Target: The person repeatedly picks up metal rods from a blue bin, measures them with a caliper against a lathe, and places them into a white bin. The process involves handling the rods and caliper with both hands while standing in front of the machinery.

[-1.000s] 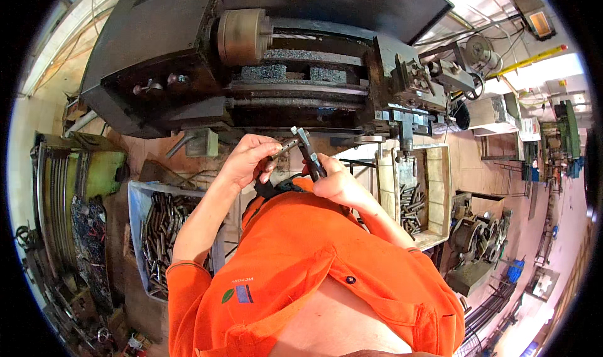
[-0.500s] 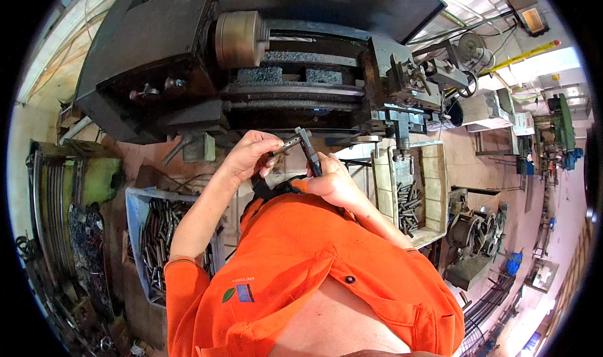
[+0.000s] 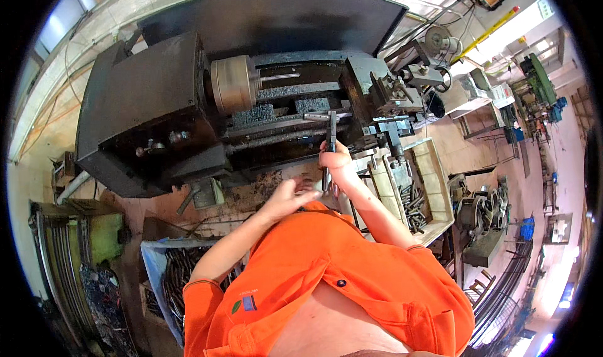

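My right hand (image 3: 335,159) is closed around a dark, long caliper (image 3: 333,129), held upright in front of the lathe (image 3: 144,99). A short bright metal piece (image 3: 316,115) shows across the caliper's upper end, over the lathe bed. I cannot tell whether it rests on the bed or touches the caliper. Lower and to the left, close to my waist, is my left hand (image 3: 292,197). Its fingers are smeared by motion, so what they hold, if anything, is unclear. A thin rod (image 3: 279,77) sticks out of the lathe's round chuck (image 3: 233,83).
Metal chips (image 3: 254,115) lie in the lathe bed. A pale crate (image 3: 445,197) with several metal parts stands at the right, and a blue-rimmed bin (image 3: 154,275) of dark metal pieces at the left. The tool post (image 3: 392,93) stands right of the bed.
My right hand has moved up and right with the caliper, toward the lathe. My left hand, which held a small metal part against the caliper, has dropped away toward my waist. The view has shifted.
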